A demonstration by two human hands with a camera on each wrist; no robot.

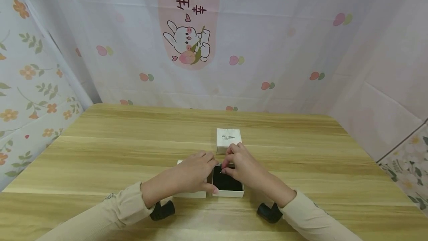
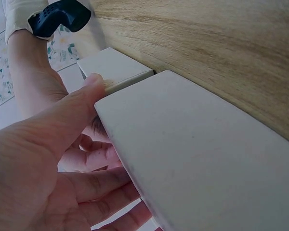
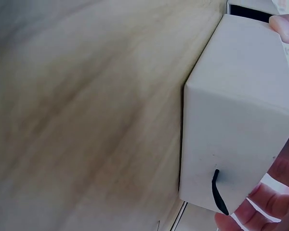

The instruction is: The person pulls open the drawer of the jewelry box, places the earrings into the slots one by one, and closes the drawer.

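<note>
A white drawer-style box with a black lining stands open-topped on the table. My left hand grips its left end, thumb at the near side and fingers toward the far side. Over the lining, my right hand pinches a small shiny piece, too small to identify. Left of the drawer lies its white outer sleeve, partly under my left hand; it fills much of the left wrist view. A black ribbon pull hangs from the drawer's end in the right wrist view.
Behind the drawer sits a small white box with printed script, close to my right fingers. The wooden table reaches back to a printed curtain. Black devices are worn at both wrists.
</note>
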